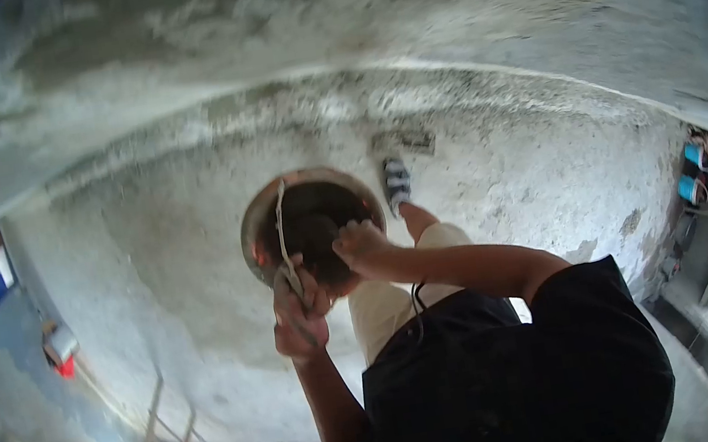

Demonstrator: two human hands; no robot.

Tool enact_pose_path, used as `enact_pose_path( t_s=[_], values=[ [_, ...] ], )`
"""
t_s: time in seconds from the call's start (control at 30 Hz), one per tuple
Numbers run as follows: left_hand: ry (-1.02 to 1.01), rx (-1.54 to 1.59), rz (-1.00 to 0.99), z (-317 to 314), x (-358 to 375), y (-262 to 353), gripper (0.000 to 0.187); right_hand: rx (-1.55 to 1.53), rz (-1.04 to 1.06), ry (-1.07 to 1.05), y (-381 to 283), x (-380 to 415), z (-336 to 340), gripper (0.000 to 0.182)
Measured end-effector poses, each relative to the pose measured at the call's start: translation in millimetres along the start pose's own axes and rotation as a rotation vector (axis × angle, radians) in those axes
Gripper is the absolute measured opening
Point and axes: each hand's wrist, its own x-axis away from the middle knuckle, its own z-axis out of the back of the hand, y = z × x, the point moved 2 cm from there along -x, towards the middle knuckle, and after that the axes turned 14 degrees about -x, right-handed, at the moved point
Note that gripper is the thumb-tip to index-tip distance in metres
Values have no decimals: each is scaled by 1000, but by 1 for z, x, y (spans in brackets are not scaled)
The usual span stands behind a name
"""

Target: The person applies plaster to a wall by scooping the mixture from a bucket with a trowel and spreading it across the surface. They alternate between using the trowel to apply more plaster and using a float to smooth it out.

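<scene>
A wide round metal basin (358, 186) with a dark interior sits low in front of me. My left hand (299, 310) is closed around a thin, pale, slightly crooked strip, a stick or cord (280, 222), which runs up across the basin's left part to its far rim. Over the basin's right side, my right hand (360, 245) is closed in a fist with the knuckles up; what lies inside its fingers is hidden. A dim rounded shape shows in the dark interior beside it, too dark to name. Small orange-red spots glint along the basin's inner left side.
A rough concrete wall (327, 26) rises beyond the concrete floor (187, 253). My sandaled foot (396, 181) stands right of the basin. Blue containers (692, 189) line the far right. Wooden poles (151, 435) and a red-and-white object (61, 345) are at left.
</scene>
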Motion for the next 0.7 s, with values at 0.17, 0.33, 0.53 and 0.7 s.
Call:
enact_pose_path(
  t_s=[0.17,0.33,0.53,0.7],
  values=[
    [-44,26,42,-32,-1,19,98,87,-194,-220,-4,3,36,42],
    [-162,17,56,-65,-22,4,86,180,-145,-106,22,28,78,17],
    [-275,-197,19,-108,-29,34,89,59,-188,18,29,72,111,16],
    [-349,-168,-44,-137,-28,83,90,-22,-268,40,-4,101,180,15]
  ],
)
